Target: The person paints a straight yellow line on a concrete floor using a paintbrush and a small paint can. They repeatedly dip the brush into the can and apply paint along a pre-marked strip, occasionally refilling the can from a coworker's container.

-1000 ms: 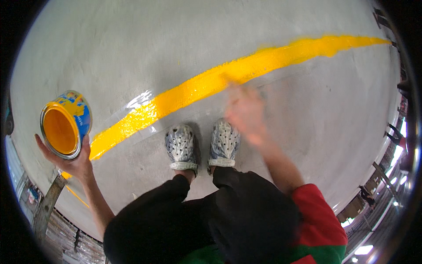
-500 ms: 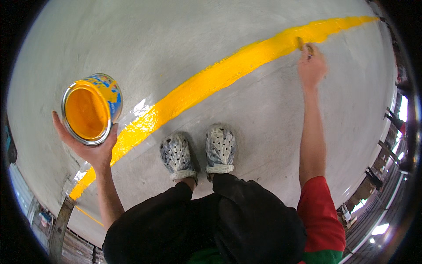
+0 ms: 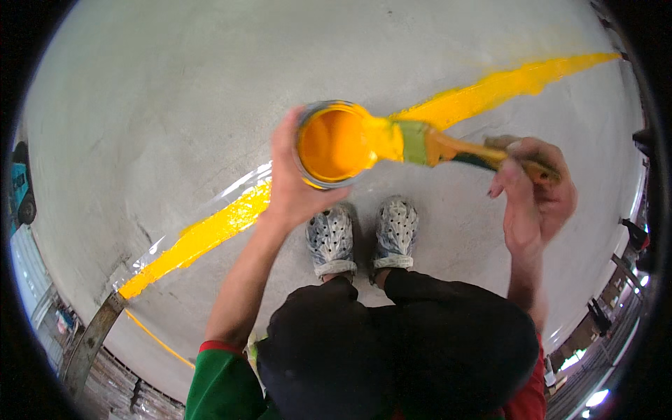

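Note:
My left hand (image 3: 288,183) is wrapped round a paint can (image 3: 327,143), its open mouth tilted toward me and yellow paint inside. In my right hand (image 3: 535,192) is a paintbrush (image 3: 458,148), gripped by its handle between thumb and fingers. Yellow paint covers the bristles, which lie at the can's right rim. Whether the bristle tips touch the rim I cannot tell. Behind the can and brush, a glossy yellow painted stripe (image 3: 483,98) crosses the floor from lower left to upper right; its middle part is hidden by them.
My feet, in grey patterned clogs (image 3: 330,238), stand on the grey concrete floor (image 3: 182,91) just below the stripe. Clear film or tape (image 3: 241,183) edges the stripe's left part. A metal bar (image 3: 94,343) lies at lower left, and a teal wheeled thing (image 3: 22,185) is at the far left.
The can has moved right with my left hand, to in front of my feet. My right hand has lifted the brush from the stripe and brought it back to the can's mouth.

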Available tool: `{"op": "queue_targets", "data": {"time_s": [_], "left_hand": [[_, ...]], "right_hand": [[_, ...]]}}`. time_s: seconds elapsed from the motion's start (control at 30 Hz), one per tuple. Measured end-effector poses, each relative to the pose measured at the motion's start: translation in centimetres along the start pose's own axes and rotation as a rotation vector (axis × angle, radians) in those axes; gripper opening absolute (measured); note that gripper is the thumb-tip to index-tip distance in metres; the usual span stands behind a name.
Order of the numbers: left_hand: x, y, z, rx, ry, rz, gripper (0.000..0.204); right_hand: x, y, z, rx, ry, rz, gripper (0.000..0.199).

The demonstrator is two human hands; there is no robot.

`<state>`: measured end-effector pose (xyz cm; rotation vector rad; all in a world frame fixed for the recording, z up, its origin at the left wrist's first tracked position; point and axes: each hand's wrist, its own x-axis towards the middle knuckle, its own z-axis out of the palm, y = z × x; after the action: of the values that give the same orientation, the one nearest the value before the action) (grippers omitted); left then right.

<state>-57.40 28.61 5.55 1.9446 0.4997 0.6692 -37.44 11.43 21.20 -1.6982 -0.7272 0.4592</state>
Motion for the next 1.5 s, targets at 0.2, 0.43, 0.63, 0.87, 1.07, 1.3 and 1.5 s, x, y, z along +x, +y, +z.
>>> {"op": "queue_targets", "data": {"time_s": [0.2, 0.43, 0.63, 0.87, 1.07, 1.3, 1.5], "left_hand": [[2.9, 3.2, 3.7, 0.032, -0.095, 0.186, 0.126], [5.5, 3.6, 8.0, -0.006, -0.137, 0.151, 0.122], [5.9, -0.1, 12.4, 0.046, -0.183, 0.001, 0.120], [4.6, -1.9, 12.9, 0.210, -0.092, -0.076, 0.120], [4.2, 4.9, 10.5, 0.569, 0.185, -0.164, 0.127], [6.4, 11.7, 8.1, 0.751, 0.347, -0.291, 0.127], [8.6, 13.3, 9.4, 0.813, 0.295, -0.248, 0.124]], "right_hand": [[2.0, -1.6, 0.6, -0.711, -0.452, -0.453, 0.019], [4.3, 3.0, -6.1, -0.179, -0.111, 0.167, 0.018], [6.9, 13.7, -16.1, 0.187, 0.076, 0.252, 0.019], [9.1, 26.6, -20.6, -0.120, 0.025, 0.310, 0.017], [14.6, 27.1, -29.1, -0.831, 0.192, -0.213, 0.015], [8.3, 26.8, -18.4, -0.815, -0.213, -0.490, 0.028], [6.4, 24.9, -11.9, -0.097, -0.302, 0.017, 0.017]]}}
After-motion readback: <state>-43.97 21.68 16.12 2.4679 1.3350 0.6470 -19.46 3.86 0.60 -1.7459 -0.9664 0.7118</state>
